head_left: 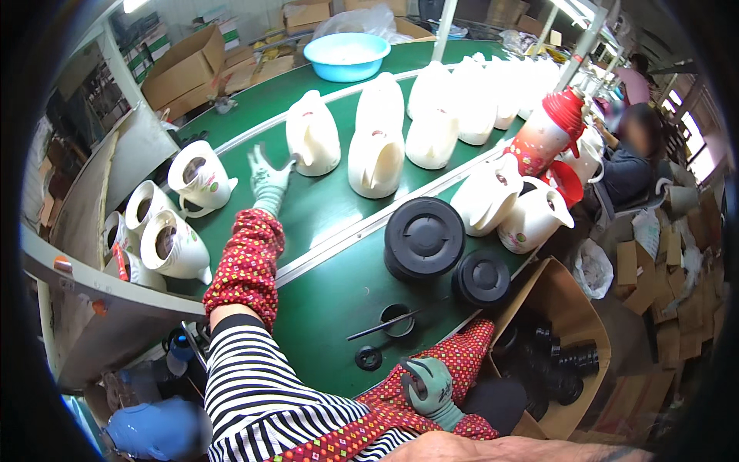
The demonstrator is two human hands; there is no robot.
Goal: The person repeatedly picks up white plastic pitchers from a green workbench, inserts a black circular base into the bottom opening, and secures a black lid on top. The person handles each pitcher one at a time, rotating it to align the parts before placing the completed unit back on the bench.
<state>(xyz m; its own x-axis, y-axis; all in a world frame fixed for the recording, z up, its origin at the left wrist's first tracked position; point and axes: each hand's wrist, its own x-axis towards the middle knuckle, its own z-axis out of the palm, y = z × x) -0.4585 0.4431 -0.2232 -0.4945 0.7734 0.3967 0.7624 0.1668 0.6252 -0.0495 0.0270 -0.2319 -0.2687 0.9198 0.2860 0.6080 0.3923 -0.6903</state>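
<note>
My left hand (268, 179), in a pale glove with a red patterned sleeve, stretches over the green belt (323, 208) with fingers spread. Its fingertips are at the base of a white jug shell (312, 135), touching it or just short of it. My right hand (428, 389), in a green-grey glove, rests low by my lap with curled fingers; what is inside it is hidden. It lies just left of a cardboard box of black parts (556, 362). More white shells (377, 150) stand in a row along the belt.
Two stacks of black round lids (423, 237) (481, 277), a small black ring (368, 357) and a thin tool on a ring (394, 319) lie near me. White jugs (200, 179) sit on the left shelf. A red flask (548, 132), blue basin (346, 54) and seated person (635, 158) are farther off.
</note>
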